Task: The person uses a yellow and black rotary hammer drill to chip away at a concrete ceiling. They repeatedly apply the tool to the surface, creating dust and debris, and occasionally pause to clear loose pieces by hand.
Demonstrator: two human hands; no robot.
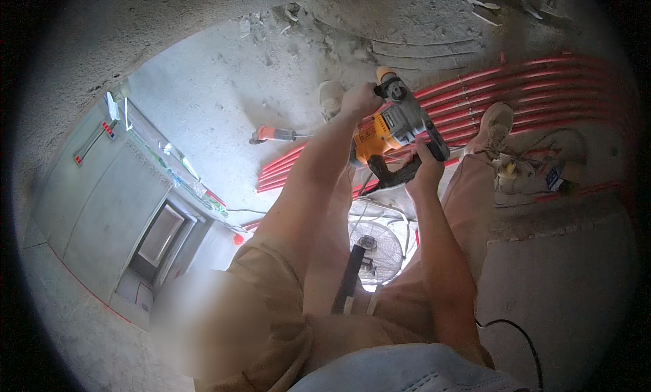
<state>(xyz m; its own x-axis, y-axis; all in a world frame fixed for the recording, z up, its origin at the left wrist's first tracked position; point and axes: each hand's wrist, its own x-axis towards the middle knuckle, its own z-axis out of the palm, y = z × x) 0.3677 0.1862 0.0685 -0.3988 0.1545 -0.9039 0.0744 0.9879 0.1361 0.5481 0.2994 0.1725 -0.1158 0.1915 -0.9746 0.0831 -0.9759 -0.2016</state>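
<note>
Both my hands are on a rotary hammer (394,125) with a yellow motor body, grey housing and black handles. It is held in front of me, above several red pipes. My left hand (362,100) is wrapped around the black side grip near the tool's front end. My right hand (426,167) grips the black rear handle. The tool's yellowish nose (385,73) points toward the top of the view; no bit can be made out there.
Red pipes (473,94) run across the rough concrete floor between my shoes (496,120). An orange-and-grey power tool (274,133) lies to the left. Toward the bottom centre stands a caged fan (374,244). Cables and small items (513,168) lie at right. A doorway (157,239) opens at left.
</note>
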